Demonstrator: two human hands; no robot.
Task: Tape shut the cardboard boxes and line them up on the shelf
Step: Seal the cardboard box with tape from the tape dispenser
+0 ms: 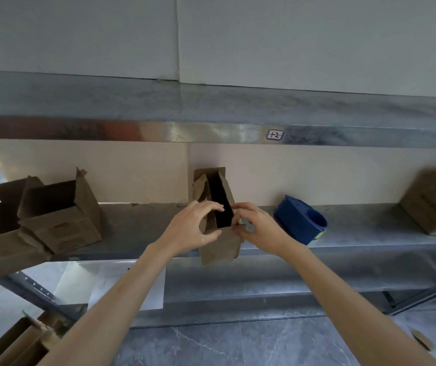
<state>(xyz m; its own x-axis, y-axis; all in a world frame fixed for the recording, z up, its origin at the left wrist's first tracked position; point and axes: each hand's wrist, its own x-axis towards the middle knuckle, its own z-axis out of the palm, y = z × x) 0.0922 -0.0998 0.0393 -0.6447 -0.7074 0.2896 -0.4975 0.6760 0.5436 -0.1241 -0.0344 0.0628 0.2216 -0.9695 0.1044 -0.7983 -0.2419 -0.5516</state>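
— Grip?
— Left hand (pixel 194 229) curled round the box (pixel 220 248) top; right hand (pixel 255 228) pinching its right flap.
— Box?
— Open, at the shelf (pixel 142 228) front edge. Blue dispenser (pixel 300 220) near, right.

label (pixel 275 135): handwritten "1-2" in a drawn frame | on: front edge of the upper metal shelf (pixel 158 132) | other readable text: none

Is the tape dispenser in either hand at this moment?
No, the blue tape dispenser lies on the shelf, right of the narrow open box that the left hand and right hand hold.
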